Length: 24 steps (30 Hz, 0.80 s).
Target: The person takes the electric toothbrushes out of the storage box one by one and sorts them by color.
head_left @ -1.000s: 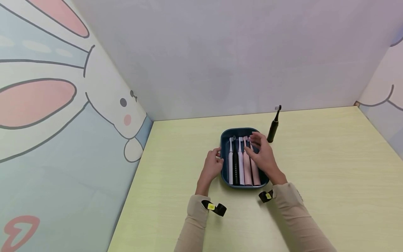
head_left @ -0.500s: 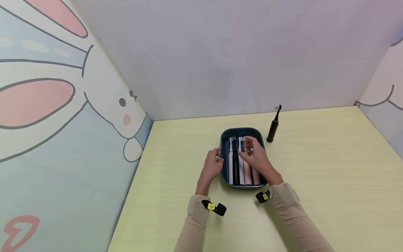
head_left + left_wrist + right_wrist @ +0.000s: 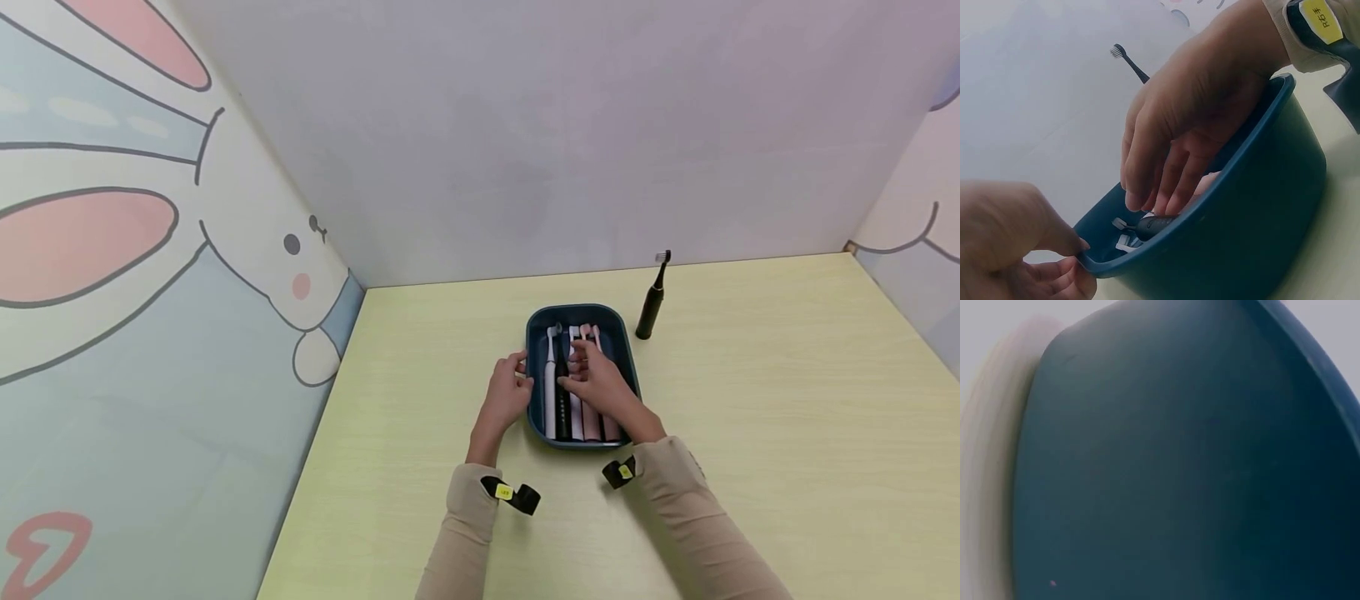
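A dark blue plastic bin (image 3: pixel 535 412) stands on the table with several electric toothbrushes lying side by side in it. From the left come a white toothbrush (image 3: pixel 550 400), a black toothbrush (image 3: pixel 562 412), a lilac one and two pink ones. My left hand (image 3: pixel 507 392) pinches the bin's left rim, thumb on top and fingers outside, as the left wrist view shows. My right hand (image 3: pixel 602 387) reaches inside with bent fingers pointing down, close over the black toothbrush and hiding parts of the lilac and pink ones. The right wrist view shows only the bin's outer wall (image 3: pixel 1135 456).
Another black electric toothbrush (image 3: pixel 651 312) stands upright on the light wood table (image 3: pixel 765 400), behind and right of the bin. A plain wall (image 3: pixel 570 150) rises at the table's back edge. On the left is a wall (image 3: pixel 165 400) painted with a cartoon rabbit.
My right hand has moved left across the bin, from over the right-hand pink toothbrush to over the black one. The left hand and the bin have stayed in place.
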Available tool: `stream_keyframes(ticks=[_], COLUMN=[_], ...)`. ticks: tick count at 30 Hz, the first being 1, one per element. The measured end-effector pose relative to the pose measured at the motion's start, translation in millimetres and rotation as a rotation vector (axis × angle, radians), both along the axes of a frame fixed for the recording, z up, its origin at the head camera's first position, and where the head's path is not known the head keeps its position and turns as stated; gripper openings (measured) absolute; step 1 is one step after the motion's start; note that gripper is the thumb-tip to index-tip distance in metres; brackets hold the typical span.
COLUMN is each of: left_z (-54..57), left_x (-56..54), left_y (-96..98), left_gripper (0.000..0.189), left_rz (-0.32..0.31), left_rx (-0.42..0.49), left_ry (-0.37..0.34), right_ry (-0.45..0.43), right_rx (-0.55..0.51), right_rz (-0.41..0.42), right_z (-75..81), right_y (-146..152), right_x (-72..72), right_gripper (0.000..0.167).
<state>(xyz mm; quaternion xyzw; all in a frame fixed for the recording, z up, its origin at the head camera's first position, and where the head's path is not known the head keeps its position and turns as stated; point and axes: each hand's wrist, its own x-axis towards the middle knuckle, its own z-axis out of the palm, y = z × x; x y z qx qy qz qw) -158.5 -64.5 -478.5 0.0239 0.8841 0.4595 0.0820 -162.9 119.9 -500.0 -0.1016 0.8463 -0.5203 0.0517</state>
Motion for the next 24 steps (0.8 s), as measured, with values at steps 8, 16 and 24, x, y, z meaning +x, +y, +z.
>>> stream_keyframes(ticks=[8, 16, 24], left_z=[-0.4, -1.0, -1.4], left_x=[-0.4, -0.4, 0.0], left_y=[0.2, 1.3, 1.8], left_gripper=[0.048, 0.047, 0.047], left_rz=[-0.002, -0.001, -0.003], left_rx=[0.013, 0.011, -0.003], left_ry=[-0.002, -0.003, 0.001], right_ry=[-0.032, -0.067, -0.088], right_rx=[0.066, 0.083, 0.114], right_rz=[-0.013, -0.035, -0.016], right_z=[0.8, 4.3, 3.5], right_y=[-2.0, -3.7, -8.4], right_x=[-0.4, 2.3, 1.4], right_gripper=[0.068, 0.070, 0.065])
